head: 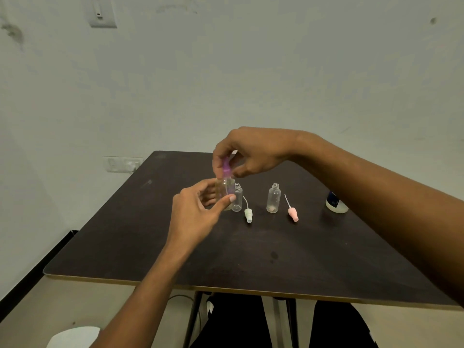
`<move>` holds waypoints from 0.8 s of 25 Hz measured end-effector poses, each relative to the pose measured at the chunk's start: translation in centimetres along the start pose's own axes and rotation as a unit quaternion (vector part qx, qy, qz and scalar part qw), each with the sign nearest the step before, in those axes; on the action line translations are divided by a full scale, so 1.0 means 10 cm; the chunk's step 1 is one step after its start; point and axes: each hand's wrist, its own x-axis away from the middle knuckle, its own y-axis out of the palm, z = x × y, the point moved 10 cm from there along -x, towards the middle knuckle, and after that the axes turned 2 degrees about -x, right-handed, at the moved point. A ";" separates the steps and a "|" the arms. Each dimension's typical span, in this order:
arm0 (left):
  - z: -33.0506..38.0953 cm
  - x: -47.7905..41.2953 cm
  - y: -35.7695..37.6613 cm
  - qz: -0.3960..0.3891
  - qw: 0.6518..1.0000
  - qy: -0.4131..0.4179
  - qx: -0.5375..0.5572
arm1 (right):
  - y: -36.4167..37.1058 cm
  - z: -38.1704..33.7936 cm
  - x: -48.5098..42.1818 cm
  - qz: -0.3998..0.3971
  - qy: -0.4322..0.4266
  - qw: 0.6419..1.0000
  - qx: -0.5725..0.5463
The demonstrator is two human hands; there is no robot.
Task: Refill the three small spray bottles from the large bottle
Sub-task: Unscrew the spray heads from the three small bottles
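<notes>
Right now, from the head view, I see the left hand (198, 212) with its fingers wrapped around the third small bottle (224, 190) on the worktop (251, 247), while the right hand (251, 153) pinches its purple spray cap (225, 169). If that cap jerks free, I judge the bottle could knock over the open bottle (237, 198) touching it. The large bottle (335, 202) sits well apart, half hidden by my right arm, so a careless reach might tip it.

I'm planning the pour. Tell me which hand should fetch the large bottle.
Right, probably. The large bottle stands at the table's right edge under the right forearm, while the left hand steadies the purple-topped bottle. The right hand must first release the purple sprayer.
</notes>
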 end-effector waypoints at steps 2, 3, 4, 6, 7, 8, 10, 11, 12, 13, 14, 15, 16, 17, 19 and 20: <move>0.02 0.00 -0.01 0.002 1.000 0.001 0.000 | -0.02 -0.01 0.02 0.018 0.004 1.000 -0.021; 0.03 -0.01 -0.01 0.004 1.000 0.003 -0.005 | -0.04 0.01 0.01 0.039 0.014 0.999 -0.012; 0.04 -0.01 -0.01 0.007 1.000 0.006 -0.011 | -0.06 0.02 0.01 0.062 0.027 0.998 0.009; 0.06 -0.02 -0.01 0.011 1.000 0.013 -0.020 | -0.07 0.08 0.00 0.087 0.065 0.994 0.033; 0.07 -0.02 -0.01 0.011 1.000 0.016 -0.020 | -0.07 0.10 0.01 0.086 0.076 0.993 0.032; 0.07 -0.02 -0.01 0.010 1.000 0.019 -0.019 | -0.07 0.09 0.00 0.077 0.078 0.994 0.028; 0.05 -0.02 -0.02 0.011 1.000 0.018 -0.015 | -0.05 0.02 0.01 0.042 0.053 0.997 0.025; 0.04 -0.02 -0.03 0.012 1.000 0.014 -0.013 | -0.03 -0.03 0.03 0.018 0.039 0.999 0.027; 0.02 -0.02 -0.04 0.014 1.000 0.011 -0.011 | -0.01 -0.07 0.04 0.000 0.029 0.999 0.029; 0.01 -0.01 -0.04 0.014 1.000 0.009 -0.011 | -0.01 -0.09 0.04 -0.006 0.023 0.999 0.021; 0.01 -0.01 -0.03 0.015 1.000 0.009 -0.010 | -0.02 -0.09 0.04 0.004 0.025 1.000 0.013; 0.00 -0.02 -0.03 0.016 1.000 0.008 -0.010 | -0.04 -0.08 0.03 0.027 0.028 0.999 0.016; -0.01 -0.02 -0.02 0.017 1.000 0.007 -0.012 | -0.06 -0.06 0.01 0.051 0.040 0.998 0.028; -0.01 -0.02 -0.02 0.018 1.000 0.007 -0.015 | -0.07 -0.02 0.00 0.069 0.058 0.995 0.037; -0.01 -0.02 -0.02 0.017 1.000 0.013 -0.021 | -0.04 0.04 -0.01 0.068 0.083 0.994 0.022; -0.02 -0.03 -0.02 0.016 0.999 0.016 -0.023 | -0.02 0.05 -0.02 0.056 0.088 0.995 0.012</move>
